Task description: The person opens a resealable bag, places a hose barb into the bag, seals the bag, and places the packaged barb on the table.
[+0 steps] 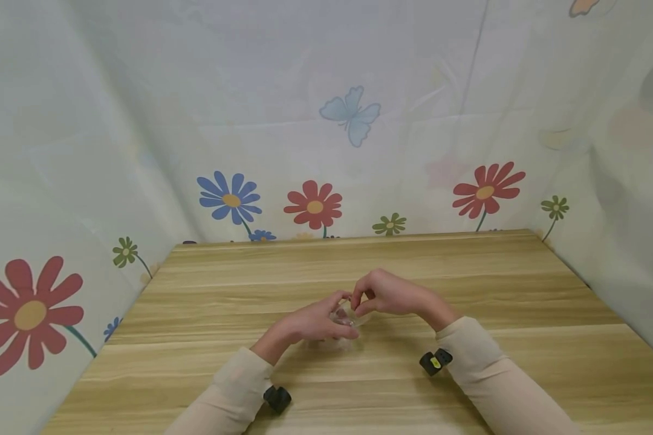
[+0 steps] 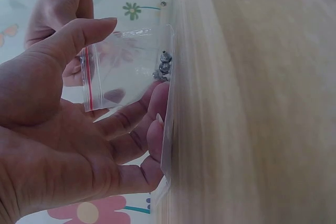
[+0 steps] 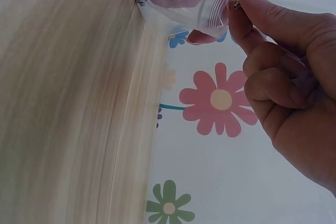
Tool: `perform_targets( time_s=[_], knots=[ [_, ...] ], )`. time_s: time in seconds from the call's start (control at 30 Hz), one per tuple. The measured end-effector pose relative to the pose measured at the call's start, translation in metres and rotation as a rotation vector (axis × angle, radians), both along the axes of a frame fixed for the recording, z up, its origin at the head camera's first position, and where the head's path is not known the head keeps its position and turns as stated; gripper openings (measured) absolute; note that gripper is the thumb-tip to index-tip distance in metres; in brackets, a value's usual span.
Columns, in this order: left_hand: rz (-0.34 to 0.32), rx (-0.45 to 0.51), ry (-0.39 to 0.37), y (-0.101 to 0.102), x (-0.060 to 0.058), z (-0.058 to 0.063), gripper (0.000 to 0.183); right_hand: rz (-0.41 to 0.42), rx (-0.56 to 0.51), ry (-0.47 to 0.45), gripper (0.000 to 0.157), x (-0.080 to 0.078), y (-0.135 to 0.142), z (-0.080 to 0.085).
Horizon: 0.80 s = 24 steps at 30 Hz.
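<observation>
A clear zip bag (image 2: 131, 61) with a red line along its mouth stands over the wooden table, small metal fittings (image 2: 165, 66) gathered at its bottom. My left hand (image 1: 315, 320) holds this bag, thumb on one side and bent fingers on the other. At the bag's mouth, my right hand (image 1: 389, 293) pinches a tiny metal part (image 3: 237, 4) between thumb and index finger; its other fingers are curled into the palm. Under the left fingers lies another sheet of clear plastic (image 2: 167, 150), flat against the tabletop.
The wood-grain table (image 1: 207, 290) reaches back to a white curtain (image 1: 283, 78) printed with flowers and a butterfly. Black wrist cameras (image 1: 277, 399) sit at both cuffs. A small dark round thing (image 2: 163, 3) shows near the table surface beyond the bag.
</observation>
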<state>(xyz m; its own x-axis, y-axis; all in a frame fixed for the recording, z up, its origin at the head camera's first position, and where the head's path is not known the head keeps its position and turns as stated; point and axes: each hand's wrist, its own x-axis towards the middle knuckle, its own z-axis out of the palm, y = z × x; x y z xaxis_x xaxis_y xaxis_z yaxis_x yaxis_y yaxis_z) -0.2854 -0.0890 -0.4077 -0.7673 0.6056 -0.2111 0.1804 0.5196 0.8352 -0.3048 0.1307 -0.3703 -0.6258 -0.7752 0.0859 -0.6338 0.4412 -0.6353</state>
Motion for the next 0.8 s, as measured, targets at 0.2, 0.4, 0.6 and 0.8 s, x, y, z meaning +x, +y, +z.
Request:
perform_targets(
  time_s=[0.2,0.4,0.6,0.8],
  knots=[
    [0.001,0.000,0.001,-0.0001,-0.0002,-0.0001,0.065,0.000,0.008,0.002,0.008,0.0017,-0.0020,0.0007],
    [-0.003,-0.001,0.006,-0.0005,-0.0008,-0.0012,0.064,0.009,0.009,0.006,0.007,0.0011,-0.0021,-0.0015],
    [-0.004,0.002,0.003,-0.0009,-0.0015,-0.0022,0.062,0.011,0.010,0.010,0.008,0.0019,-0.0021,-0.0015],
    [-0.004,-0.009,0.013,-0.0004,-0.0009,-0.0017,0.063,-0.002,0.015,0.033,0.009,0.0039,0.0005,0.0031]
  ],
)
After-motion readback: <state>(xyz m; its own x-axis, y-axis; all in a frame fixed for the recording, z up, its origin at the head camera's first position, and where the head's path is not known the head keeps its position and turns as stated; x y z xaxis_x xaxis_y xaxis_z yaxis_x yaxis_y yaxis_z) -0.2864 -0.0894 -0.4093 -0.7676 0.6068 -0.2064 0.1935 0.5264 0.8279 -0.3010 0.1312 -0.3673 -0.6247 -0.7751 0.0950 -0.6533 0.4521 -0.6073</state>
